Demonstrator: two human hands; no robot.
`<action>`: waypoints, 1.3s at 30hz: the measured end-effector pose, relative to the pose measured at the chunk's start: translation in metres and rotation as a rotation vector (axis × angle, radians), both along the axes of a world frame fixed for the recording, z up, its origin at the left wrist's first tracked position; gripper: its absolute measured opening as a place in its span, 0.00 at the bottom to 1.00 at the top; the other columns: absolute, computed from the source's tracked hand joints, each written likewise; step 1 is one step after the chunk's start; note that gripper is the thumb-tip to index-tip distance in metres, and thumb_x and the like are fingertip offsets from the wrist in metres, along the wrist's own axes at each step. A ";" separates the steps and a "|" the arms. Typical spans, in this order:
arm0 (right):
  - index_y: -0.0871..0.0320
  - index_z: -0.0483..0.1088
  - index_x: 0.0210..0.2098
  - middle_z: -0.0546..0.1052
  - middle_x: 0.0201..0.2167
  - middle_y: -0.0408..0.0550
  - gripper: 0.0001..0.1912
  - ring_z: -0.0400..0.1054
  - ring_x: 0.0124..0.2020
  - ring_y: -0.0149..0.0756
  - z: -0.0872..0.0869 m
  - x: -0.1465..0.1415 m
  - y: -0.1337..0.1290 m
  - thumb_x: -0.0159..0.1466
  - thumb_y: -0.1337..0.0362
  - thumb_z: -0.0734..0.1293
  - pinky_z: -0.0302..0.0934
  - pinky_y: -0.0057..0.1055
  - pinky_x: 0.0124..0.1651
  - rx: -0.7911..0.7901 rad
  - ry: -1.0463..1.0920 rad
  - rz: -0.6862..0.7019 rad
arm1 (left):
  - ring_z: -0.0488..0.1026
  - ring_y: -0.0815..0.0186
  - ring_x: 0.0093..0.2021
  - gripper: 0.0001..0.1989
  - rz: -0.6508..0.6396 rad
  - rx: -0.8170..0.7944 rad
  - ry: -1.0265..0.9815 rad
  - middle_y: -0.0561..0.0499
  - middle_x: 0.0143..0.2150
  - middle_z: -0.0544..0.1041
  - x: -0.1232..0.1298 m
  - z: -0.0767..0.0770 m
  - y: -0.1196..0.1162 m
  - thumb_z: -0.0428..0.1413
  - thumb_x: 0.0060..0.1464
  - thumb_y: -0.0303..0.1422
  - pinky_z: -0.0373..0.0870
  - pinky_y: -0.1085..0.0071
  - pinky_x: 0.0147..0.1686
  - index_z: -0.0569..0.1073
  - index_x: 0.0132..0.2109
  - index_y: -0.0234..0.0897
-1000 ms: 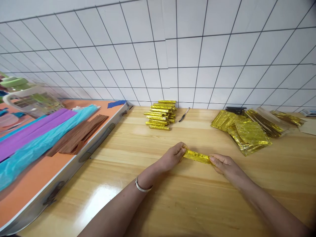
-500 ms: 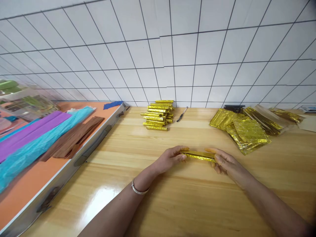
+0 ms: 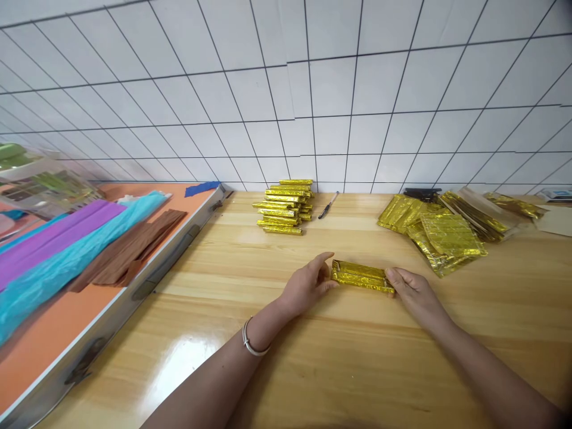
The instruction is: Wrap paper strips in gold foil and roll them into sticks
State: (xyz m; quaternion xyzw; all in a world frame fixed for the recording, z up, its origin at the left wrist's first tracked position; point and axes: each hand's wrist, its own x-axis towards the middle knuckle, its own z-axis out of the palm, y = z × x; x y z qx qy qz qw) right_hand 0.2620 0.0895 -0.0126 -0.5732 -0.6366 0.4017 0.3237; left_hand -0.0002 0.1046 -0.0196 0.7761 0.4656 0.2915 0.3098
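Over the table, a folded gold foil paper piece lies level, long and narrow, with creased edges along its sides. At its right end my right hand pinches it, thumb on top and fingers underneath. My left hand is at the other end, its thumb and index finger spread apart around the left edge; whether they touch the foil I cannot tell. Farther back stands a stack of rolled gold foil strips. Flat gold foil sheets lie in a loose pile at the right.
A black pen lies beside the stack. On the left, an orange-surfaced board with a raised metal-like edge holds purple, turquoise and brown crepe paper. A clear container stands beyond. A tiled wall closes the back.
The foil piece has tipped so its broad top face shows, and it looks wider. My left fingers have spread from their pinch on its left end; my right hand keeps its hold.
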 end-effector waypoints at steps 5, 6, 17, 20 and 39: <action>0.56 0.58 0.23 0.60 0.20 0.40 0.22 0.56 0.24 0.31 -0.006 -0.001 0.001 0.63 0.47 0.54 0.51 0.26 0.28 0.055 -0.061 0.011 | 0.67 0.64 0.43 0.18 -0.084 0.329 0.258 0.46 0.45 0.69 -0.002 0.002 -0.002 0.52 0.55 0.34 0.65 0.68 0.42 0.62 0.53 0.38; 0.56 0.57 0.22 0.59 0.19 0.39 0.22 0.55 0.24 0.31 -0.006 -0.002 0.001 0.63 0.47 0.54 0.50 0.26 0.28 0.065 -0.068 0.004 | 0.66 0.63 0.45 0.15 -0.135 0.380 0.302 0.45 0.46 0.69 -0.002 0.003 -0.001 0.50 0.56 0.32 0.64 0.67 0.44 0.63 0.52 0.38; 0.58 0.63 0.26 0.64 0.20 0.42 0.24 0.59 0.26 0.34 -0.002 -0.007 0.004 0.62 0.45 0.52 0.55 0.27 0.28 0.088 -0.119 0.061 | 0.67 0.64 0.45 0.13 -0.368 0.585 0.530 0.45 0.44 0.72 -0.001 0.004 0.006 0.43 0.62 0.29 0.62 0.67 0.42 0.67 0.50 0.37; 0.58 0.66 0.27 0.67 0.21 0.43 0.25 0.62 0.26 0.35 -0.001 -0.006 0.009 0.64 0.46 0.50 0.56 0.28 0.29 0.108 -0.194 0.113 | 0.66 0.64 0.46 0.12 -0.374 0.559 0.541 0.46 0.44 0.72 0.002 0.003 0.006 0.43 0.62 0.29 0.61 0.67 0.43 0.67 0.49 0.38; 0.57 0.69 0.45 0.73 0.37 0.51 0.12 0.65 0.39 0.39 -0.003 0.026 -0.022 0.64 0.64 0.59 0.60 0.36 0.43 0.694 -0.843 0.332 | 0.67 0.62 0.45 0.15 -0.383 0.657 0.637 0.43 0.41 0.72 0.009 -0.002 0.003 0.41 0.62 0.25 0.67 0.66 0.43 0.62 0.53 0.32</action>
